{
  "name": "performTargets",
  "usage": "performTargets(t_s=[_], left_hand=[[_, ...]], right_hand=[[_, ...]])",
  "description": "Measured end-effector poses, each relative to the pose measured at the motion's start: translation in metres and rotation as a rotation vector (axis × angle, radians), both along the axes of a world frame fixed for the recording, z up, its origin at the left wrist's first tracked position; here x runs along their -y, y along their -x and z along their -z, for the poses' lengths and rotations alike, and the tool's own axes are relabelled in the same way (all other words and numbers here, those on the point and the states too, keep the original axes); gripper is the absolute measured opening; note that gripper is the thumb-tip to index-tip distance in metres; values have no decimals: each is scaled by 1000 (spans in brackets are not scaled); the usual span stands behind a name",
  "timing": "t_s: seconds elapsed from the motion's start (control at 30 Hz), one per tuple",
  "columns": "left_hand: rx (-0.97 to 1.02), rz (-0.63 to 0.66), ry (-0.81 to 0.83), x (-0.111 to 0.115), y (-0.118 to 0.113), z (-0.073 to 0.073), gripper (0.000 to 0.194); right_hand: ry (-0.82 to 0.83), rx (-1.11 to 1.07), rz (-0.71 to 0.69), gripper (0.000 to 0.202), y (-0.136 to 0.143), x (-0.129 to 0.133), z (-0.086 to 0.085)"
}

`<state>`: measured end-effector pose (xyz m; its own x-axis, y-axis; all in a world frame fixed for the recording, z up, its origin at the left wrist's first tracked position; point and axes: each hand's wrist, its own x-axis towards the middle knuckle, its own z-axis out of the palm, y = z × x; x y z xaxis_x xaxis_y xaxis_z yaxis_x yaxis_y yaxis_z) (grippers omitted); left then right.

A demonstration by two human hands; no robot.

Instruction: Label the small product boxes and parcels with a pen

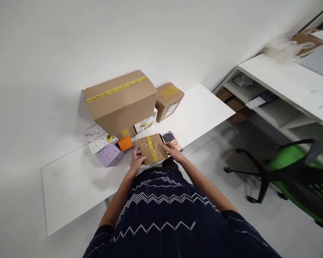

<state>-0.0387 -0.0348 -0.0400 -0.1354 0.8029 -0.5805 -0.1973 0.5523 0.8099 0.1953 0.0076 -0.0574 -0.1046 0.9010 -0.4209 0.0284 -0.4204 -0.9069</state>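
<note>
1. My left hand (137, 162) is gripping the taped carton (152, 148) at its left edge.
2. My right hand (173, 150) is gripping its right edge.
3. I'm holding it at the surface (70, 193)'s near edge; can't tell if it's touching down.
4. Orange box (125, 144), purple box (110, 154) are sitting left of it.

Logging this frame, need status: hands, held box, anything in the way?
Left hand and right hand hold small carton by opposite sides. Yellow tape up. Orange box close by its left edge.
</note>
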Motion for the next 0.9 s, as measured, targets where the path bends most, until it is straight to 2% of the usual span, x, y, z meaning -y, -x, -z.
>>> performTargets(t_s=[0.13, 0.23, 0.4, 0.5, 0.67, 0.77, 0.9], left_hand=[[26, 60, 60, -8, 1, 4, 73], [12, 65, 37, -15, 3, 8, 69], [-6, 33, -240, -15, 1, 8, 73], [-47, 29, -389, -10, -2, 7, 75], [-92, 47, -330, 0, -3, 8, 73], [-91, 47, -288, 4, 1, 7, 70], [-58, 24, -242, 4, 5, 4, 62]], right_hand=[[63, 48, -37, 57, 8, -6, 3], [42, 59, -95, 58, 10, -11, -2], [-82, -82, -77, 56, 3, -13, -16], [-172, -124, -74, 49, -1, -11, -17], [-115, 2, -71, 41, 5, 2, 2], [-63, -9, -65, 43, 13, 12, 16], [-76, -36, -40, 47, 15, 18, 27]])
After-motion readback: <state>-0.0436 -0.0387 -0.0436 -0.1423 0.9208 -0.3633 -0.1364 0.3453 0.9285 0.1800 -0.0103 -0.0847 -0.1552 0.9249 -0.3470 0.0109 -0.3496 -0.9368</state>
